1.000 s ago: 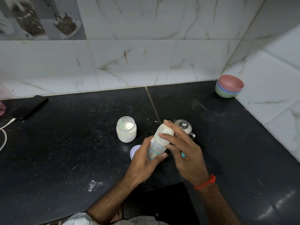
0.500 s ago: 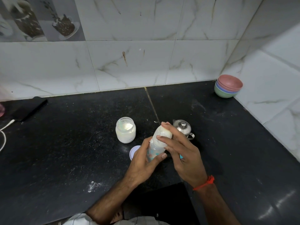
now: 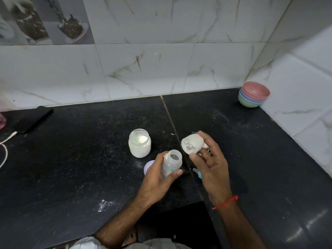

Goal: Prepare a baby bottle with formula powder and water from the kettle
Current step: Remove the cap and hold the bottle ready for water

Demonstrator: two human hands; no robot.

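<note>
Gripping the open baby bottle (image 3: 171, 165) upright in my left hand (image 3: 158, 180), I pinch its cap (image 3: 191, 143) in my right hand (image 3: 212, 166), just beside. The formula jar (image 3: 139, 142) stands uncovered beyond my left hand.

Black speckled table (image 3: 71, 168), tile seam running toward the wall past the left fingers (image 3: 177, 172). Open jar (image 3: 139, 143) of white powder stands beyond and left of those fingers. Lid (image 3: 148, 166) flat, just left of them, partly hidden. Small blue piece (image 3: 198, 174) beside the right fingers (image 3: 195, 158); can't tell what. Bowls (image 3: 253, 95) stacked in the far right corner, well apart. Phone (image 3: 33, 119) with white cable (image 3: 5, 146) far left. Powder spill (image 3: 105, 204) near front edge, left of the wrists.
</note>
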